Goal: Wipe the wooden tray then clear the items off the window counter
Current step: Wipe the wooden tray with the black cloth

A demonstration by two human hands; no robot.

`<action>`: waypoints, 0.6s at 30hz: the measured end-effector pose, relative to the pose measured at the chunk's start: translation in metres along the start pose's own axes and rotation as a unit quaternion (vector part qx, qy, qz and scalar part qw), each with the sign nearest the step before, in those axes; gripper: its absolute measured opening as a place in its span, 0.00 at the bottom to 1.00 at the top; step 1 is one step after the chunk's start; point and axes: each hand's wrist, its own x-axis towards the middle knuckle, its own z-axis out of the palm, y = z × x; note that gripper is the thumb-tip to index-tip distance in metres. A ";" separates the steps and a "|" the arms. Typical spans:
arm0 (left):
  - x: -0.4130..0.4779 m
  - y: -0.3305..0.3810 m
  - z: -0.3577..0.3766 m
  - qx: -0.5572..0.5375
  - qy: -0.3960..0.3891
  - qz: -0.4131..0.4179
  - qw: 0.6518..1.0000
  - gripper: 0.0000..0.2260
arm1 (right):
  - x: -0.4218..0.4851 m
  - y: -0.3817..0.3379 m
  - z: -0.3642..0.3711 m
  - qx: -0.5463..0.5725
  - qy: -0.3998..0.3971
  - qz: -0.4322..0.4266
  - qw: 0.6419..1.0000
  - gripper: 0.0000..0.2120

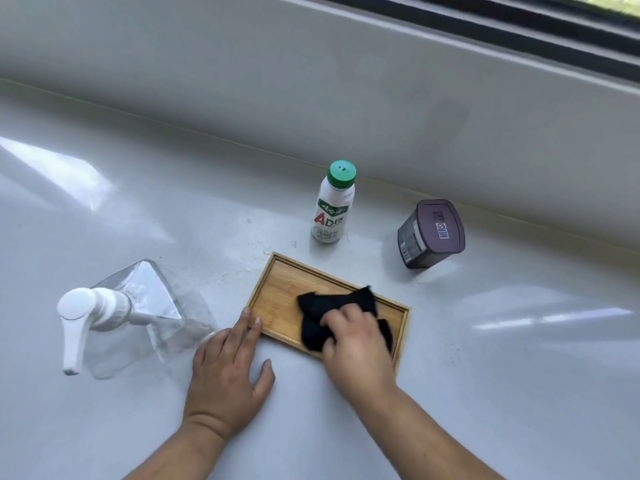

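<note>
A shallow rectangular wooden tray (282, 284) lies on the white window counter (485, 358) in front of me. A crumpled black cloth (313, 322) sits inside the tray. My right hand (356, 344) presses down on the cloth with its fingers curled over it. My left hand (230, 372) rests flat on the counter, and its fingertips touch the tray's left end. Behind the tray stand a white drink bottle with a green cap (333, 204) and a dark lidded tub (429, 233). A clear pump bottle with a white head (138, 313) stands to the left.
The counter runs back to a low grey wall (346, 98) under a dark window frame (519, 26). Bright patches of glare lie on the counter at the left and right.
</note>
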 end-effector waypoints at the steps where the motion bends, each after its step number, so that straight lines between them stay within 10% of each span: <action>1: 0.000 0.000 0.001 0.000 0.004 0.001 1.000 0.33 | -0.006 -0.004 0.004 0.012 -0.020 -0.031 0.999 0.14; 11: 0.003 0.004 0.001 0.008 0.032 0.035 0.999 0.28 | -0.005 0.042 -0.027 0.015 -0.033 0.118 0.992 0.13; 18: 0.004 0.002 -0.003 -0.001 0.019 0.034 0.999 0.28 | 0.049 -0.066 0.031 0.146 -0.019 -0.019 0.989 0.17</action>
